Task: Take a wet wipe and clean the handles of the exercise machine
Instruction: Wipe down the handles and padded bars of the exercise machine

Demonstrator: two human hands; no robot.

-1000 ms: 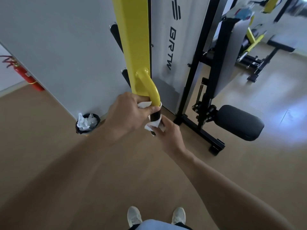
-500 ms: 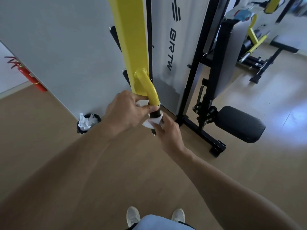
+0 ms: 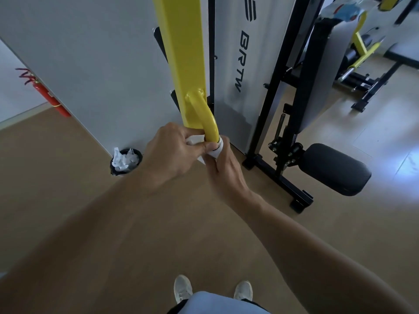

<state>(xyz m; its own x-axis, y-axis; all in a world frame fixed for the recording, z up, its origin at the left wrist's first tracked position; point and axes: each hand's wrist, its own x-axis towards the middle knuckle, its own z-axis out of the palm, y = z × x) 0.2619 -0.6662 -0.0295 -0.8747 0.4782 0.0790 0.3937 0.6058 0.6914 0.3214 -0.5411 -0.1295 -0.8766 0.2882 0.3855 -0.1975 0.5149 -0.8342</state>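
At centre, two hands — left hand [image 3: 169, 155] and right hand [image 3: 226, 168] — both clutch one white wet wipe [image 3: 214, 151] wrapped around one yellow handle [image 3: 207, 123]; one black bin [image 3: 125, 162] holds crumpled wipes.

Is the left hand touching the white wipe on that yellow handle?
Touching. The head view shows the left hand pinching the wet wipe against the handle.

Both hands [image 3: 192, 155] grip white wipe [image 3: 214, 151] around yellow handle [image 3: 209, 125].
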